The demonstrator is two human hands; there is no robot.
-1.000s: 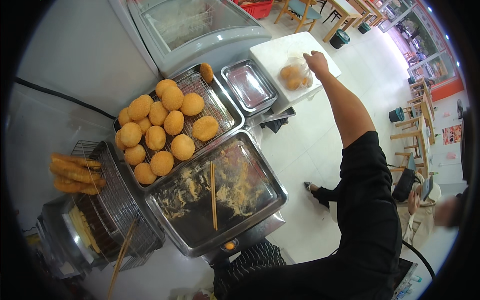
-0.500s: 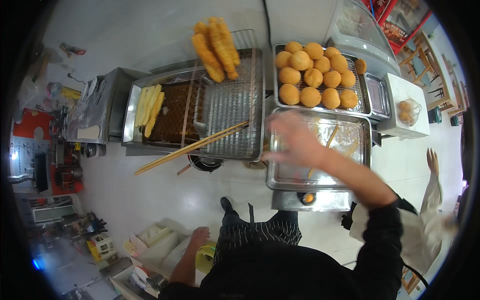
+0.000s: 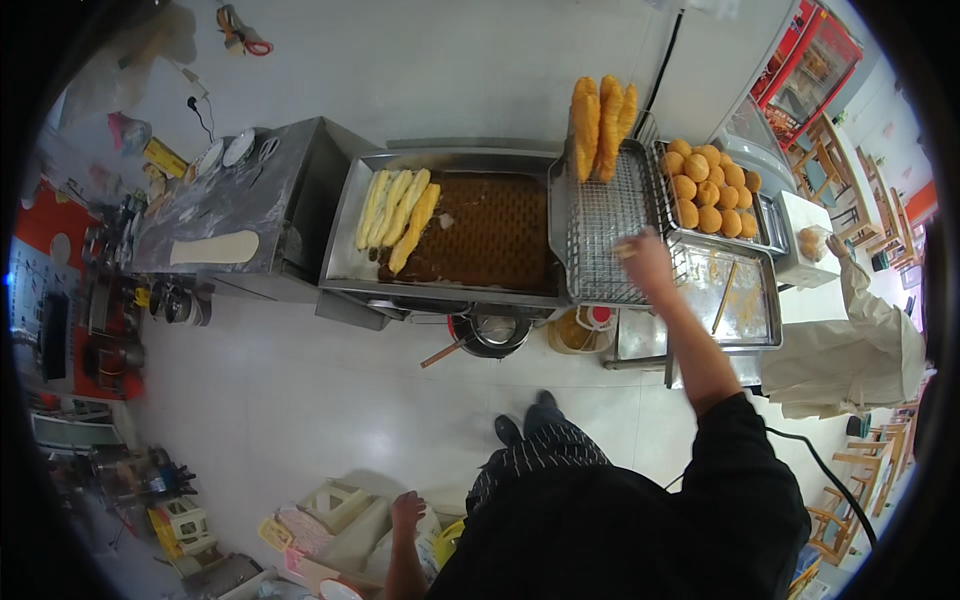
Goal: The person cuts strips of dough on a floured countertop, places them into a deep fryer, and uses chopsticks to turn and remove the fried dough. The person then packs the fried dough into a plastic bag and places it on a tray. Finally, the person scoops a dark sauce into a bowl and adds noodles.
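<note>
My right hand point(image 3: 648, 262) is closed over the near right part of the wire draining rack point(image 3: 607, 220). A small pale end shows at its fingers; what it belongs to I cannot make out. Fried dough sticks point(image 3: 600, 130) stand at the rack's far end. Left of the rack, a fryer point(image 3: 440, 292) holds dark oil point(image 3: 490, 230), with several paler dough sticks point(image 3: 395, 212) lying at its left end. Low beside my body hangs my left hand point(image 3: 408, 510), loosely open with nothing seen in it, near a yellow-green basin point(image 3: 450, 540).
Round fried balls point(image 3: 708, 190) fill a racked tray at the right. Nearer lies a metal tray point(image 3: 765, 300) with a thin stick point(image 3: 725, 297). A floured worktop point(image 3: 290, 180) adjoins the fryer. Below are a pan point(image 3: 492, 335) and a tub point(image 3: 580, 335). Another person's pale sleeve point(image 3: 860, 340) is at right.
The view has swung, so the fryer and rack sit further right. My right hand has gone from above the metal tray to the rack. The long chopsticks no longer show lying across it.
</note>
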